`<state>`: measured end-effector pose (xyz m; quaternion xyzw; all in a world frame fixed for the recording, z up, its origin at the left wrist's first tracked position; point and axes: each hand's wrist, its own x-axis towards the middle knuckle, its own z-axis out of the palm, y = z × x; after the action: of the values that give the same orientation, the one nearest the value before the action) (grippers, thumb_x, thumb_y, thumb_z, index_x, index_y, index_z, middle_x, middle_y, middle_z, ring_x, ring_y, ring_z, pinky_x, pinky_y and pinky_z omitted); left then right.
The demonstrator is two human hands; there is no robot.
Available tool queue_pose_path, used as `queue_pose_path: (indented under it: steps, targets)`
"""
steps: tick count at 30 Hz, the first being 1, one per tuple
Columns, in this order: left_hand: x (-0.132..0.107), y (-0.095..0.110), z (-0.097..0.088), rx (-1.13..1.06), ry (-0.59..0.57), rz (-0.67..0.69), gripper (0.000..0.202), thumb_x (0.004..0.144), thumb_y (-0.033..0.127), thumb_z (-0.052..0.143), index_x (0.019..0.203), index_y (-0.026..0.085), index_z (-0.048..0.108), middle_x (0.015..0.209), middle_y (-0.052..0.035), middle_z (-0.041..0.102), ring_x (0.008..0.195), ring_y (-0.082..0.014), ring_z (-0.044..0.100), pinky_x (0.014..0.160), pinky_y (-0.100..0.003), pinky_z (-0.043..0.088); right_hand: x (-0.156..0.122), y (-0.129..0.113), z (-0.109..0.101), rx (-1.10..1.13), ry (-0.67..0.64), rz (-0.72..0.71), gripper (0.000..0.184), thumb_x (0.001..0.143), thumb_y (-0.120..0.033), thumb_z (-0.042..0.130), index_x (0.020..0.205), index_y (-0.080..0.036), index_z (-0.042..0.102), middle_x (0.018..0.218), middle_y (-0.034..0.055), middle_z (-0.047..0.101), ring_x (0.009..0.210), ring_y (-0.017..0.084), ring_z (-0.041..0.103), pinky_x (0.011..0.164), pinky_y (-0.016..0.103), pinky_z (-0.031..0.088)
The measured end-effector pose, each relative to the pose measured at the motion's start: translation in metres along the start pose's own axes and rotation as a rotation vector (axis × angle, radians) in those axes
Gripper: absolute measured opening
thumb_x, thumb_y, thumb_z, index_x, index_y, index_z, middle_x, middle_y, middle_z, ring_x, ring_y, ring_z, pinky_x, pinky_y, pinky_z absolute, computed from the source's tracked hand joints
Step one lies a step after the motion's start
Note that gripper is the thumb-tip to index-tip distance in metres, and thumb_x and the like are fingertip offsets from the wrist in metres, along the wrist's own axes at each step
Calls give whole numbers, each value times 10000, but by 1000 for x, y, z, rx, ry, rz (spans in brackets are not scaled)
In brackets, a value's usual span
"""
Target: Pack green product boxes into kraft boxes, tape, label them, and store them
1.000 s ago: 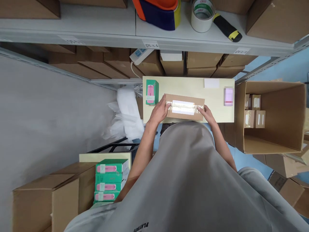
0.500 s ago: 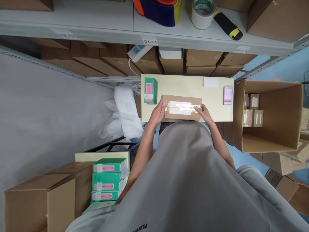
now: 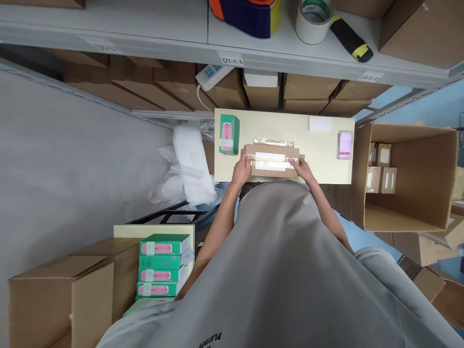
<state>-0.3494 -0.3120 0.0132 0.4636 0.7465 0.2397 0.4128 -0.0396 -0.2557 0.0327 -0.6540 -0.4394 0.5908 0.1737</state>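
Observation:
A small brown cardboard box [image 3: 274,166] with a white label and clear tape lies on the pale yellow table [image 3: 319,166] in front of me. My left hand [image 3: 242,167] grips its left end, fingers curled round the edge. My right hand [image 3: 299,166] holds the right end, fingertips pressed on the tape. The box is tipped toward me, so its taped far face [image 3: 273,142] shows. A green and pink product box [image 3: 228,134] stands just left of it.
A white card [image 3: 320,123] and a pink item [image 3: 344,145] lie at the table's right. A big open carton [image 3: 409,174] holding small boxes stands right. Stacked green boxes [image 3: 161,268] sit lower left. The shelf above carries a tape roll [image 3: 313,20] and a cutter [image 3: 350,38].
Both hands have turned the brown box toward me, so its taped far side has come into sight. The hands stay at the two ends.

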Motion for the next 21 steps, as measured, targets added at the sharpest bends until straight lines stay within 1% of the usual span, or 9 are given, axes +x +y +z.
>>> queue_pose_path:
  steps: [3, 5, 7, 10, 13, 21]
  targets:
    - [-2, 6, -2, 46, 13, 15, 796, 1172, 672, 326, 1873, 295, 291, 1701, -99, 651, 1515, -379, 646, 1260, -494, 505, 2, 0, 0, 25, -17, -12, 822, 896, -794, 830, 1397, -149, 737, 1527, 202, 772, 1427, 378, 729, 1212, 480, 596]
    - [-5, 8, -2, 41, 37, 47, 772, 1182, 629, 337, 1876, 295, 279, 1683, -80, 669, 1538, -363, 626, 1272, -485, 499, 2, 1, 0, 33, -19, -20, 812, 901, -783, 834, 1391, -143, 738, 1518, 208, 777, 1420, 383, 735, 1206, 487, 604]
    - [-6, 7, -1, 36, 47, 60, 765, 1186, 611, 343, 1871, 275, 296, 1640, -85, 705, 1534, -361, 628, 1269, -484, 504, 2, 2, 1, 33, -12, -20, 796, 901, -782, 837, 1374, -148, 745, 1498, 205, 788, 1402, 383, 748, 1202, 494, 610]
    - [-4, 4, -1, 34, 46, 67, 769, 1186, 617, 339, 1861, 249, 330, 1650, -103, 697, 1513, -372, 646, 1252, -482, 515, 4, 3, 1, 37, -8, -14, 782, 898, -778, 845, 1359, -153, 753, 1474, 199, 802, 1383, 381, 760, 1195, 502, 619]
    - [-2, 1, -2, 32, 40, 74, 778, 1181, 652, 344, 1855, 262, 348, 1692, -95, 662, 1505, -368, 654, 1240, -464, 522, 6, 4, 1, 50, -14, -12, 798, 891, -773, 859, 1379, -149, 753, 1481, 200, 799, 1390, 382, 757, 1197, 504, 622]
    - [-1, -1, 0, 4, 68, 80, 798, 1174, 683, 348, 1854, 264, 352, 1571, -98, 754, 1455, -358, 688, 1235, -460, 532, 7, 4, 0, 37, -21, -15, 849, 859, -810, 859, 1379, -147, 749, 1466, 202, 805, 1379, 381, 761, 1200, 507, 625]
